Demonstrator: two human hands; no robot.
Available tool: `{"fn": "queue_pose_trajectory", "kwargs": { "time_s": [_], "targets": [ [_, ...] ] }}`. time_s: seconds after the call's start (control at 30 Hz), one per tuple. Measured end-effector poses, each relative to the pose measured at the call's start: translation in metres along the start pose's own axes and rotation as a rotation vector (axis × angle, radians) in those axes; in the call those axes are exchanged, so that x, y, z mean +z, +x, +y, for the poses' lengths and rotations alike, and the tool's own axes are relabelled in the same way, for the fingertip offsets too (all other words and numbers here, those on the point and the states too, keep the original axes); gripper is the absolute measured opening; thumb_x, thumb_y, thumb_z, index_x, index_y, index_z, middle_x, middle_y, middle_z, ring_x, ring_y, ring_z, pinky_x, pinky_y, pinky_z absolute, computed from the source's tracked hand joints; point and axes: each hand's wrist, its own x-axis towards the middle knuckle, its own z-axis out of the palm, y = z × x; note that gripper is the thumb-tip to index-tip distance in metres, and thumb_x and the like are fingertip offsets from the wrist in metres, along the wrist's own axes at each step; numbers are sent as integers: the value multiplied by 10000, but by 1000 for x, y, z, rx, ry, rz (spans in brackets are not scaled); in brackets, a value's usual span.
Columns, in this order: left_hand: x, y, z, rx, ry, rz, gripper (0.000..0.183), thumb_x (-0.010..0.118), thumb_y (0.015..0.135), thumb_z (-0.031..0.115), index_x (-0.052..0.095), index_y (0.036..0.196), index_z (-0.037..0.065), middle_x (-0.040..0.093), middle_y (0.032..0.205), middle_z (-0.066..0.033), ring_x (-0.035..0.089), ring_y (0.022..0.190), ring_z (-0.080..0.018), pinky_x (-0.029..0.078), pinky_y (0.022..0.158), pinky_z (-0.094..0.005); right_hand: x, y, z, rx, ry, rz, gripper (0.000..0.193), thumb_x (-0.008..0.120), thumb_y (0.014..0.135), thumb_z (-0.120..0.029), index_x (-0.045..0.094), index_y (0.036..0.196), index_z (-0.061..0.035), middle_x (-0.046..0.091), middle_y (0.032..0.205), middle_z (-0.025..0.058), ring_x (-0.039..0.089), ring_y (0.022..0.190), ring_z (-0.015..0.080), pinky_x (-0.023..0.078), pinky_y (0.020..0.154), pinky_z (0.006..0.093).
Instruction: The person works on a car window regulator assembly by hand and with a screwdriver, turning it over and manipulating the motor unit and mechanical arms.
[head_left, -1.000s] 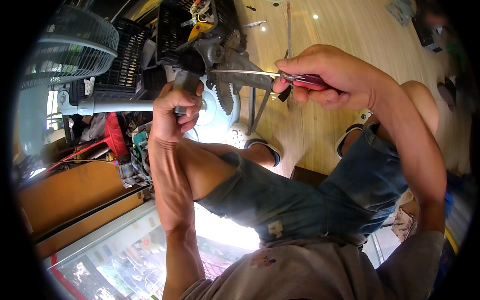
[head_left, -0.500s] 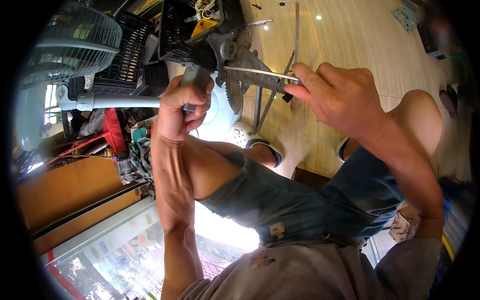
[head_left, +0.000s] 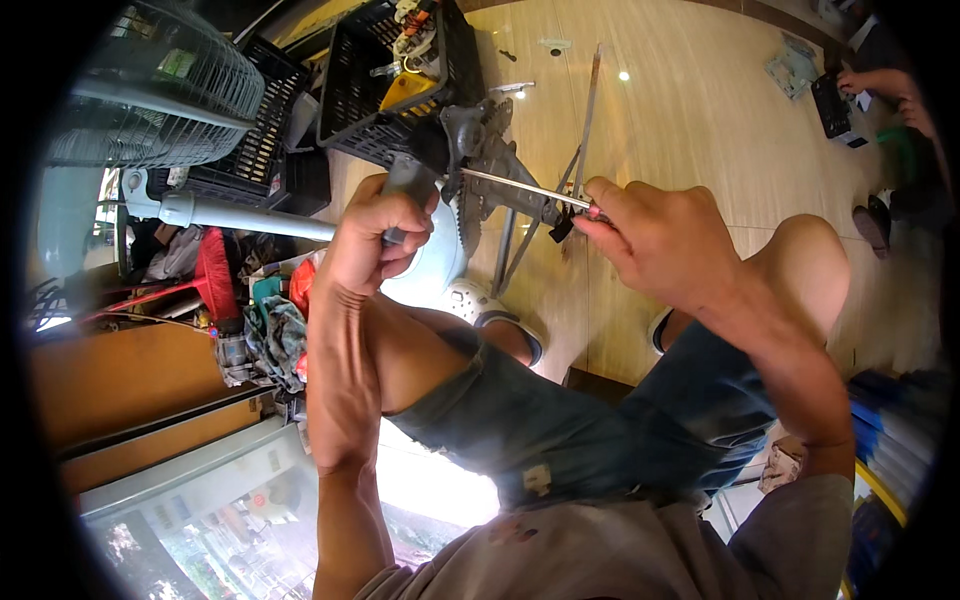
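Grey cylinder (head_left: 408,180) (any lettering unreadable) clenched in left hand (head_left: 380,235); right hand (head_left: 668,242) grips screwdriver (head_left: 525,188).

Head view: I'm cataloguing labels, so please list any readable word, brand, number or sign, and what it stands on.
None can be read.
Bright glass surface: small marks, too blurred.
Shirt: small mark, too blurred.
Gray cylinder in the left hand: no lettering visible.
Screwdriver in the right hand: none visible.
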Motion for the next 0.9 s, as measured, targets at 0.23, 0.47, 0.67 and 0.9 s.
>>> {"fn": "queue_pose_trajectory", "kwargs": {
  "time_s": [0.23, 0.47, 0.67, 0.9],
  "targets": [
    [6, 0, 1, -1, 13, 23, 233, 591, 706, 159, 537, 862, -6, 469, 563, -12, 286, 371, -46, 190, 320, -210, -17, 6, -8, 567, 810, -191, 240, 691, 913, -254, 699, 949, -17, 602, 688, 51, 450, 476, 73, 343, 430, 235],
    [9, -3, 0, 2, 63, -8, 231, 588, 697, 169, 544, 854, 6, 454, 555, -10, 293, 379, -48, 195, 329, -216, -34, 14, -2, 817, 1002, -439, 269, 686, 921, -256, 690, 974, 8, 593, 687, 50, 421, 464, 58, 337, 433, 234],
    [11, -1, 3, 10, 50, 45, 216, 591, 705, 165, 553, 848, 7, 450, 555, -5, 303, 388, -48, 199, 331, -217, -1, -3, -9, -6, -95, 88, 205, 664, 898, -224, 666, 880, -20, 591, 645, 70, 480, 456, 135, 372, 426, 300],
    [0, -5, -11, -14, -12, 95, 291, 612, 728, 96, 507, 982, 0, 471, 570, -25, 369, 382, -67, 236, 324, -215, -35, 8, 1, 635, 1125, -271, 306, 639, 944, -306, 715, 954, -10, 643, 714, 29, 428, 484, 37, 301, 401, 224]
  ]
}}
